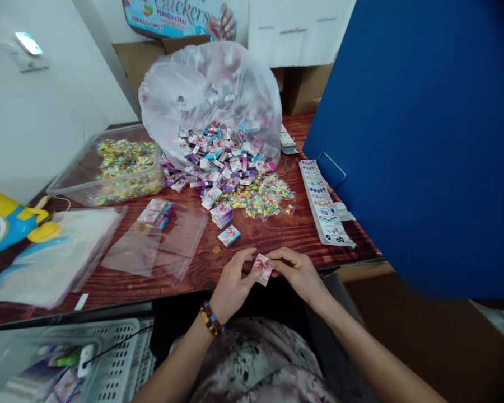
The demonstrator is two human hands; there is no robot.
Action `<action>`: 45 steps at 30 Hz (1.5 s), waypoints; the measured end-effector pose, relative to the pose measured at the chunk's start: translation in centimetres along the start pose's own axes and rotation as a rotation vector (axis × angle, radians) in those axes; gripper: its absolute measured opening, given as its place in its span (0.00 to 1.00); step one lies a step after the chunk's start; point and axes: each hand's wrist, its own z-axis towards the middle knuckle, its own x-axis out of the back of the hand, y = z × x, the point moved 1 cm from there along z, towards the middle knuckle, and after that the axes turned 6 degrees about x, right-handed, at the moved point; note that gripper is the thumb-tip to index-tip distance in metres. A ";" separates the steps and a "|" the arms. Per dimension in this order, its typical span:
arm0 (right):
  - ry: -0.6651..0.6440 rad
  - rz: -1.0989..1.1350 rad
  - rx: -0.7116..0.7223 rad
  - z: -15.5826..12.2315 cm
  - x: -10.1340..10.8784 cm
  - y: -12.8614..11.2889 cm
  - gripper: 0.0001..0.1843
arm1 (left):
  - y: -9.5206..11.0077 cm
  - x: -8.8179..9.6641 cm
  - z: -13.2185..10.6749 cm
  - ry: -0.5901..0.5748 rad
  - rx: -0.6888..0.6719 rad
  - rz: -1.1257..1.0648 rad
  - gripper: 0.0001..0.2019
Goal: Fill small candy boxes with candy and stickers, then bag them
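My left hand (232, 286) and my right hand (297, 270) meet at the near edge of the wooden table (277, 235). Together they pinch one small pink and white packet (262, 268) between the fingertips. My left wrist wears a beaded bracelet (211, 319). Just beyond the hands lies a single small packet (229, 235), then a short stack of packets (221, 214). A pile of the same little packets (218, 159) spills from a big clear plastic bag (210, 95). Beside it lies a heap of tiny coloured candies (260, 197).
Clear flat bags (159, 240) lie left of the hands, one holding a few packets (155, 212). A clear tub of coloured candies (117, 165) stands at the left. Sticker sheets (325, 204) lie at the right beside a blue panel (424, 140). A white basket (121, 352) sits below the table.
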 end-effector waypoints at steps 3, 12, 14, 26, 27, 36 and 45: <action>0.056 0.130 -0.107 1.0 -1.7 0.9 0.13 | -0.1 0.4 0.0 0.207 -0.130 0.261 0.21; 0.262 -0.692 0.308 4.4 7.2 -0.3 0.12 | -2.0 6.8 4.0 0.409 -0.254 0.675 0.17; 0.354 -0.871 0.277 6.0 11.2 0.0 0.14 | -2.7 7.0 4.9 0.399 -0.248 0.694 0.17; 0.040 -0.988 0.164 13.6 19.4 5.2 0.19 | -3.0 6.5 4.1 0.482 -0.314 0.767 0.25; 0.034 -0.986 0.173 13.4 19.6 5.2 0.18 | -3.0 6.5 3.8 0.514 -0.329 0.776 0.25; 0.032 -0.925 0.192 14.8 21.1 5.9 0.22 | -2.0 5.8 2.5 0.593 -0.416 0.786 0.18; 0.158 -0.754 0.194 14.4 20.3 5.9 0.11 | -1.0 5.2 2.0 0.586 -0.435 0.698 0.15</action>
